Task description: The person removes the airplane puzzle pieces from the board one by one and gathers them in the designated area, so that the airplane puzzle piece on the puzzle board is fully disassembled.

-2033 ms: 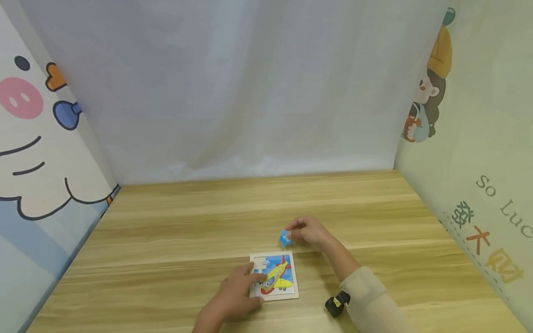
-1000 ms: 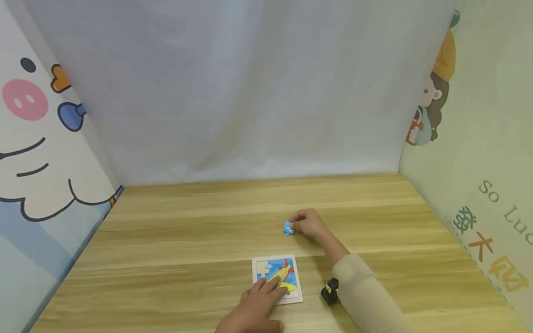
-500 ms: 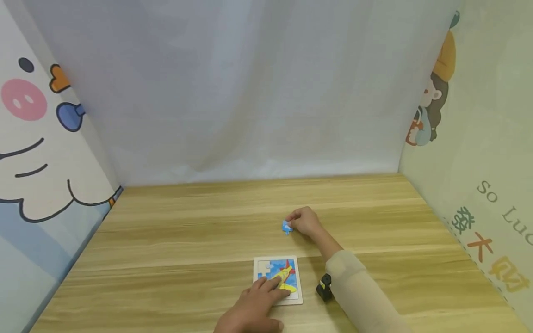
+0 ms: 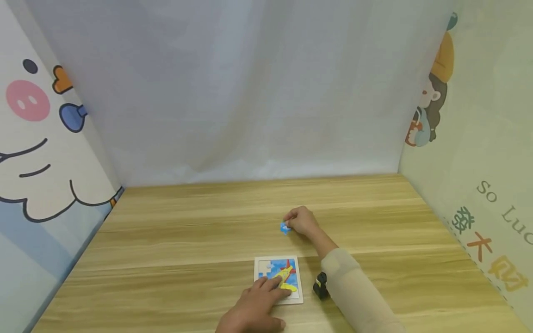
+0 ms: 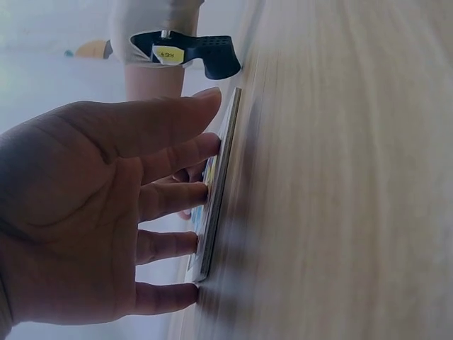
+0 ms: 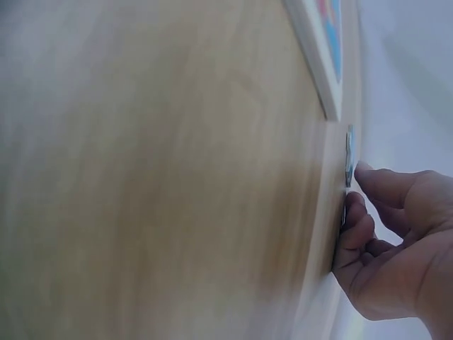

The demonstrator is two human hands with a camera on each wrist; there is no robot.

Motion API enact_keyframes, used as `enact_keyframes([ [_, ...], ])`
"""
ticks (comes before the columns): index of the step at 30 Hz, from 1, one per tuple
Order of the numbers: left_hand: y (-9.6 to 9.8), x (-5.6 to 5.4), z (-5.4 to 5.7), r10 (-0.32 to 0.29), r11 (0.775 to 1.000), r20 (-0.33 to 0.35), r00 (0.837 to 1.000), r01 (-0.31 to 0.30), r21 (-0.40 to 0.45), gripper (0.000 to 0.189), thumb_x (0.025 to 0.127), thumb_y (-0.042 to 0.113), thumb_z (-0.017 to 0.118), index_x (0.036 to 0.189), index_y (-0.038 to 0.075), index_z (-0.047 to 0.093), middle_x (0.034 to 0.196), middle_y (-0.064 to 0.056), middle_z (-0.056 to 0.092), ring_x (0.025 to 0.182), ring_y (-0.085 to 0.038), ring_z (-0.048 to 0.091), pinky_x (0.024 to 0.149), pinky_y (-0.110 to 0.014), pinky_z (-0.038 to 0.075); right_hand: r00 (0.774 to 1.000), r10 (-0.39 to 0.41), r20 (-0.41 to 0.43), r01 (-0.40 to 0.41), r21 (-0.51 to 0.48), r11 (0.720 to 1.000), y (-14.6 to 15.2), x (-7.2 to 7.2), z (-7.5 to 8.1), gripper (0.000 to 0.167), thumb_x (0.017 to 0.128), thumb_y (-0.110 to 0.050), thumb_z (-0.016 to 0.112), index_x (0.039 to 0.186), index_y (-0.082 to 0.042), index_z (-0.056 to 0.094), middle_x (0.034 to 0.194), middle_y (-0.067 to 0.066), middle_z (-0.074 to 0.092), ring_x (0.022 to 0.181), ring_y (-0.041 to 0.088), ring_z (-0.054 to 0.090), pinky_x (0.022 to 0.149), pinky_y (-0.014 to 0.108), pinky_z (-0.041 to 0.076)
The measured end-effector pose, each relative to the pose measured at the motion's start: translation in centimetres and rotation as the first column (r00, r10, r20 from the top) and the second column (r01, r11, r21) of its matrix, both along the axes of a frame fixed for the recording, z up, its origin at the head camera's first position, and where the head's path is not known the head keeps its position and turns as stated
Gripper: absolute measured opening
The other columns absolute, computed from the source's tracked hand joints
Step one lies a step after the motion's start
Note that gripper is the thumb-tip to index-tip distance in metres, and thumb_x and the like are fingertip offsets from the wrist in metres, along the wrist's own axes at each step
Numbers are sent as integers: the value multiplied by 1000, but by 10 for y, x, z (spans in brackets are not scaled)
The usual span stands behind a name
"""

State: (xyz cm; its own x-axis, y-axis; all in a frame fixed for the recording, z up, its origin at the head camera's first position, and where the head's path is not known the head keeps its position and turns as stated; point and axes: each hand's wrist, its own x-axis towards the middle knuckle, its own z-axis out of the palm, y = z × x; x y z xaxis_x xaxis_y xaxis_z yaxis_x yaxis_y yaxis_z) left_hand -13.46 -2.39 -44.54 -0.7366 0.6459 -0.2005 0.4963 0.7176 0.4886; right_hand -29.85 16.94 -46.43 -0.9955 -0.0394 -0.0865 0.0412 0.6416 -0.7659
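My left hand (image 4: 256, 305) rests its spread, straight fingers on the lower part of a jigsaw puzzle (image 4: 291, 277) of a yellow and red airplane in a pale square frame. Bare wood shows in the puzzle's upper left corner. In the left wrist view, the fingertips (image 5: 195, 193) meet the puzzle's face and edge. Beyond the frame, my right hand (image 4: 302, 221) pinches a small blue jigsaw piece (image 4: 285, 228) low over the table. The right wrist view shows this piece (image 6: 350, 157) edge-on at the thumb tip, with the other fingers curled beneath.
The wood-grain table (image 4: 166, 240) reaches back to a white curtain (image 4: 250, 92). Printed panels stand at the left (image 4: 33, 162) and right (image 4: 479, 138). A black camera mount (image 4: 320, 286) sits on the right wrist, beside the puzzle frame.
My left hand has shifted from the frame's left edge onto the puzzle's lower part. My right hand has moved slightly farther back, and the blue jigsaw piece has turned in its fingers.
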Motion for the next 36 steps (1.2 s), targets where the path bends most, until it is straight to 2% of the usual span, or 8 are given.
enact_keyframes([
  [6, 3, 0, 2, 0, 1000, -7, 1000, -1, -14, 57, 74, 35, 73, 128, 26, 56, 141, -5, 38, 127, -34, 31, 91, -59, 34, 1000, 7, 3, -7, -16, 1000, 3, 0, 1, 7, 83, -5, 67, 90, -3, 69, 83, 4, 62, 81, 20, 56, 74, 36, 46],
  [9, 3, 1, 2, -2, 1000, -18, 1000, 1, -15, 57, 74, 35, 73, 128, 26, 56, 141, -6, 38, 127, -34, 31, 91, -58, 34, 1000, 16, 10, -16, -57, 998, 5, 3, 3, 11, 83, -4, 66, 94, -2, 68, 88, 6, 63, 85, 23, 56, 77, 38, 47],
  [14, 4, 2, 3, 9, 1000, -12, 1000, -9, -11, 56, 74, 33, 73, 127, 24, 58, 139, -6, 39, 126, -33, 32, 92, -57, 35, 998, 64, 25, -60, -139, 989, 10, 14, 9, 20, 85, -5, 64, 104, 1, 65, 95, 9, 61, 89, 25, 56, 77, 38, 47],
  [18, 4, 3, 2, 20, 1000, -21, 1000, -20, -4, 56, 73, 32, 73, 126, 23, 59, 138, -6, 40, 125, -32, 33, 92, -57, 35, 997, 72, 15, -67, -216, 974, 16, 24, 17, 26, 86, -6, 63, 111, 3, 62, 95, 10, 58, 87, 24, 54, 73, 36, 47],
  [24, 6, 0, 0, 44, 999, 1, 999, -44, 4, 56, 74, 32, 73, 127, 24, 58, 140, -7, 39, 126, -33, 32, 93, -57, 34, 996, 83, -37, -89, -238, 967, 20, 37, 26, 27, 87, -7, 64, 111, 5, 62, 94, 11, 58, 85, 24, 54, 69, 34, 48],
  [30, 4, 0, -2, 43, 999, 13, 999, -43, 20, 55, 75, 32, 72, 128, 23, 58, 140, -7, 38, 128, -35, 30, 95, -56, 33, 994, 96, -52, -106, -267, 958, 22, 50, 21, 26, 85, -6, 65, 109, 3, 63, 92, 10, 59, 83, 22, 55, 67, 34, 48],
  [36, 1, 2, -3, 40, 998, 8, 999, -40, 49, 56, 74, 30, 72, 127, 21, 58, 141, -9, 38, 129, -38, 28, 97, -56, 31, 986, 151, -67, -164, -286, 944, 18, 63, 13, 25, 86, -3, 64, 110, 3, 62, 93, 14, 58, 81, 22, 56, 69, 36, 49],
])
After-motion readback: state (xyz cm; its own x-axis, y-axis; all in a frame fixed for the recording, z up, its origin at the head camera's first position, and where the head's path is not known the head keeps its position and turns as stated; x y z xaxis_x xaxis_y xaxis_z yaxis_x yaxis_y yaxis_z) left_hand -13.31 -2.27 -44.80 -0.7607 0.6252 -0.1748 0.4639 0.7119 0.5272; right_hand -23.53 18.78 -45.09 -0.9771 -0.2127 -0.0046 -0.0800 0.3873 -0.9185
